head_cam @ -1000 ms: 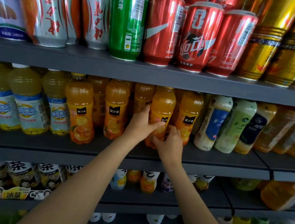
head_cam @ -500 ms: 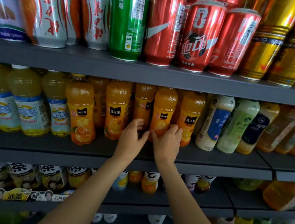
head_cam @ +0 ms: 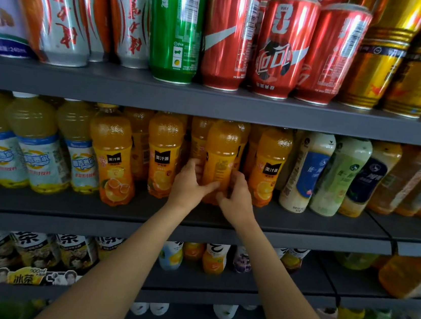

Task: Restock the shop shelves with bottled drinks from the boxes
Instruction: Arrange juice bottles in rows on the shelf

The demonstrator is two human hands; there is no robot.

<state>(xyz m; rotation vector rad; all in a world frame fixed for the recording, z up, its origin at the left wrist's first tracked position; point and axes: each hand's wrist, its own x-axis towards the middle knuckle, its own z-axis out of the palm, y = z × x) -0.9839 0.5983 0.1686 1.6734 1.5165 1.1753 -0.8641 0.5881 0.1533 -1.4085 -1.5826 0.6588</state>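
Between neighbouring bottles, left hand (head_cam: 189,185) and right hand (head_cam: 236,198) clasp the orange bottle (head_cam: 220,158).

An orange plastic juice bottle (head_cam: 220,158) stands on the dark metal shelf (head_cam: 302,223). The left hand (head_cam: 190,183) lies at its 9 o'clock, the right hand (head_cam: 236,195) at 3 o'clock.

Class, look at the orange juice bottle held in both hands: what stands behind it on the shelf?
Behind the orange juice bottle, gripped by the left hand and right hand, more orange bottles show. The bottle covers how deep that row runs.
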